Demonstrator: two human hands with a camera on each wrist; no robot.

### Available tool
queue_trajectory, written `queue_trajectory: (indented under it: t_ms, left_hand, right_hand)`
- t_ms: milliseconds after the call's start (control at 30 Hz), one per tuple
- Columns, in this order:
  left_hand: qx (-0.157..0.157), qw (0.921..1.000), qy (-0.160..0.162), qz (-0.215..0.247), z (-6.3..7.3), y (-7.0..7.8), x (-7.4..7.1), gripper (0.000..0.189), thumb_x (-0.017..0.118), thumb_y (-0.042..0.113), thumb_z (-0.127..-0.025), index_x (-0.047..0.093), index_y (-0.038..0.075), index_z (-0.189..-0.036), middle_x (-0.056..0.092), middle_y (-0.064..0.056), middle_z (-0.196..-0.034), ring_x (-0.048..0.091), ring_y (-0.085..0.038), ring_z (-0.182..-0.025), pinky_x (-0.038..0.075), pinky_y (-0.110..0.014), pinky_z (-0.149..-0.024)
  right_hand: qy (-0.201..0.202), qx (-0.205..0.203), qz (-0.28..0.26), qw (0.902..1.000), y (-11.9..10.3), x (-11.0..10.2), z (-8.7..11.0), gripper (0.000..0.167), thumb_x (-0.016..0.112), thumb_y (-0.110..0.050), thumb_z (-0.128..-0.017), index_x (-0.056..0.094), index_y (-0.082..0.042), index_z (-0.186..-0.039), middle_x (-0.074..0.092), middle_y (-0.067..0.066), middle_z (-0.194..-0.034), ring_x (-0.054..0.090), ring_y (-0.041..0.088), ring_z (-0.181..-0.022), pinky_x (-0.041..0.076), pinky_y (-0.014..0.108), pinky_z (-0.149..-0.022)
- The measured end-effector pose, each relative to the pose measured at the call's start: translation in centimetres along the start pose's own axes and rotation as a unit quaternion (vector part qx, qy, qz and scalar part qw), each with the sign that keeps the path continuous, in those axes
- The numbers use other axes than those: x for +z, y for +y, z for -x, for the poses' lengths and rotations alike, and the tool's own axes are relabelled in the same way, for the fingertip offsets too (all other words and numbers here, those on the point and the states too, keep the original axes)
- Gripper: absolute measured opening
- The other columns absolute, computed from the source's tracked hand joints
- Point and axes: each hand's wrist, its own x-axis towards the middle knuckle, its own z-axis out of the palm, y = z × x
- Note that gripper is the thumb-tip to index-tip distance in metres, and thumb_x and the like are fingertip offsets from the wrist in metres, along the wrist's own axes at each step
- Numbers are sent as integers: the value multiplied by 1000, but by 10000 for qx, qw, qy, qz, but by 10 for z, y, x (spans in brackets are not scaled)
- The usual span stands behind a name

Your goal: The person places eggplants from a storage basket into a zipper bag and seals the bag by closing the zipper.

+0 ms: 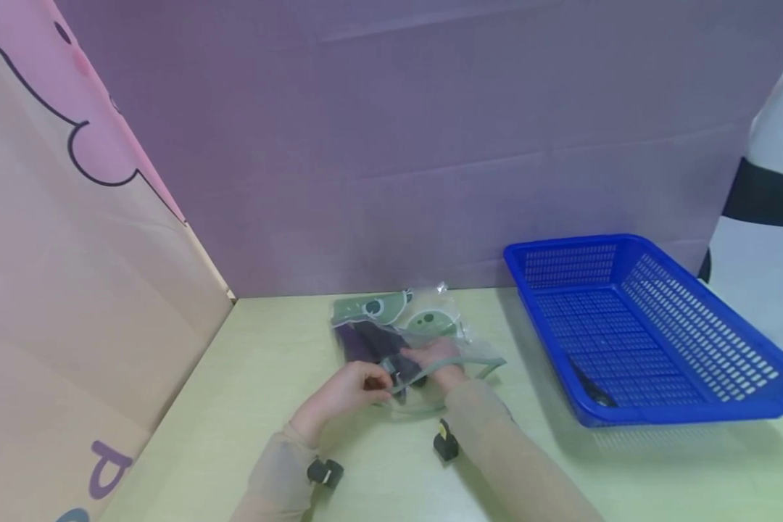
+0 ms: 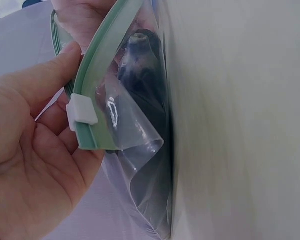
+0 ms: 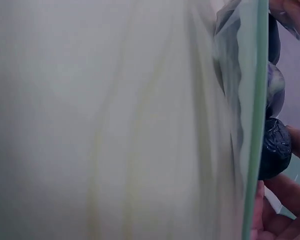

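Observation:
A clear zip bag point(image 1: 433, 322) with green printed shapes lies on the table, its mouth facing me. Inside are dark purple, elongated things point(image 1: 372, 339); their kind is unclear. My left hand point(image 1: 346, 395) pinches the bag's green zip edge point(image 2: 97, 60) near the white slider point(image 2: 82, 110). Through the mouth reaches my right hand point(image 1: 438, 355). In the right wrist view its fingers point(image 3: 285, 192) grip the glossy dark round end point(image 3: 276, 150) of one thing. Other dark ends stand beside it, partly hidden by the bag's edge.
A blue plastic basket point(image 1: 626, 415) stands to the right, with a slim black item point(image 1: 590, 384) in it. The pale table point(image 1: 261, 362) meets a purple cloth point(image 1: 391, 181) at the back. Another printed cloth point(image 1: 91, 275) hangs on the left.

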Motion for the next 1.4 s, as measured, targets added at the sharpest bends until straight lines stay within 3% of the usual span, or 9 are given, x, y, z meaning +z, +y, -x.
queue_trajectory:
  t_ms: [133, 433, 767, 1133, 1400]
  left_hand:
    - [-1, 10000, 5, 21, 0, 0, 0, 4, 68, 5, -83, 68, 2, -86, 68, -6, -84, 59, -3, -76, 51, -17, -69]
    - [-57, 10000, 31, 6, 1, 2, 0, 4, 68, 4, -83, 68, 3, -87, 68, -4, -84, 60, -4, -76, 52, -19, -69]
    - [-71, 10000, 23, -18, 0, 1, 0, 5, 68, 5, -83, 68, 3, -87, 68, -5, -84, 60, -5, -76, 51, -17, -70]
    - [-37, 10000, 39, 32, 1, 2, 0, 4, 68, 5, -83, 68, 5, -87, 68, -4, -84, 59, -3, -76, 52, -18, -70]
    - [-13, 10000, 3, 53, 0, 2, 0, 4, 67, 4, -84, 68, 4, -87, 68, -6, -85, 60, -5, -77, 51, -17, -71]
  right_hand:
    - [-108, -107, 93, 9998, 0, 0, 0, 43, 72, -35, -80, 68, 6, -95, 70, 22, -95, 66, 33, -86, 54, 39, -77]
    - [-134, -309, 310, 9990, 1, 0, -1, 44, 68, -34, -84, 67, 7, -100, 68, 24, -102, 65, 36, -94, 53, 42, -84]
    - [-294, -234, 195, 9991, 2, -1, -1, 51, 65, -34, -86, 61, 10, -111, 62, 28, -114, 60, 40, -104, 50, 46, -91]
    - [-489, -222, -110, 9985, 3, -6, 2, 43, 66, -30, -86, 63, 9, -104, 67, 23, -95, 64, 30, -81, 55, 37, -72]
    - [-651, -232, -335, 9970, 7, -12, 7, 41, 68, -28, -84, 64, 9, -102, 67, 22, -92, 63, 28, -79, 56, 36, -72]
